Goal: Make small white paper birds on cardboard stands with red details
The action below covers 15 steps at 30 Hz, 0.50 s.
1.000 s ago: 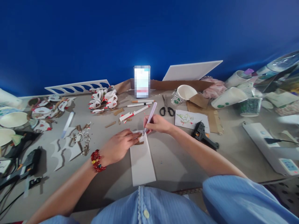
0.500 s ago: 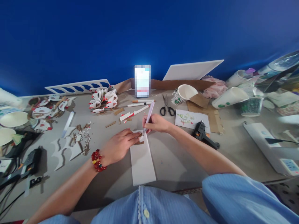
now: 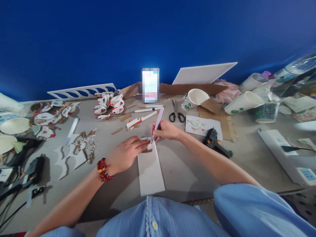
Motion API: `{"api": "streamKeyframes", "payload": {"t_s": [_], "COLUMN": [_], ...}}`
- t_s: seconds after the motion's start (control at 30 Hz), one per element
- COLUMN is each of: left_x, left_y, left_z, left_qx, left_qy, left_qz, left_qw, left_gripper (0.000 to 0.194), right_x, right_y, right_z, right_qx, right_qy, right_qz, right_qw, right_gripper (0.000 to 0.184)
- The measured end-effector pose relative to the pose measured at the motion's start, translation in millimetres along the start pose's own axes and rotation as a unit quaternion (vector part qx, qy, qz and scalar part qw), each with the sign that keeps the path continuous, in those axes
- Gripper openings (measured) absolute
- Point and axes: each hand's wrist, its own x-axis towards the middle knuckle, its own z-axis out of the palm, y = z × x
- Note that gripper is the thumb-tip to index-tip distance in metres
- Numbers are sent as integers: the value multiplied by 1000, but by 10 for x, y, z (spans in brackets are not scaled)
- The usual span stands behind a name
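My right hand (image 3: pixel 166 130) grips a pale lilac pen (image 3: pixel 158 122), its tip down at the far end of a long white board strip (image 3: pixel 151 172). From the left, my left hand (image 3: pixel 127 152) lies with its fingers stretched out over that same end, pressing on a small brown cardboard piece (image 3: pixel 147 150), most of which the fingers cover. The pen tip is close beside those fingertips. Any mark on the board there is too small to make out.
Scissors (image 3: pixel 175 113), a paper sketch (image 3: pixel 197 126) and a black glue gun (image 3: pixel 215 142) lie to the right. Several white bird cutouts (image 3: pixel 112 104) sit at the back left, scraps (image 3: pixel 87 146) nearer. A lit phone (image 3: pixel 150 86) stands upright behind. A power strip (image 3: pixel 278 153) is far right.
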Motion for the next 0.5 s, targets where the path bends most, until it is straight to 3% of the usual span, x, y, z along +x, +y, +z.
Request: {"api": "streamKeyframes", "payload": {"t_s": [0.5], "left_x": [17], "left_y": [10], "left_z": [-1], "left_qx": [22], "left_qy": [-7], "left_qz": [9], "left_qw": [1000], "left_gripper": [59], "right_x": [15], "right_y": [-7], "right_z": [4], "right_qx": [2], "right_qy": [-4], "right_qz": [3], "right_qw": [1000], "right_gripper": [4]}}
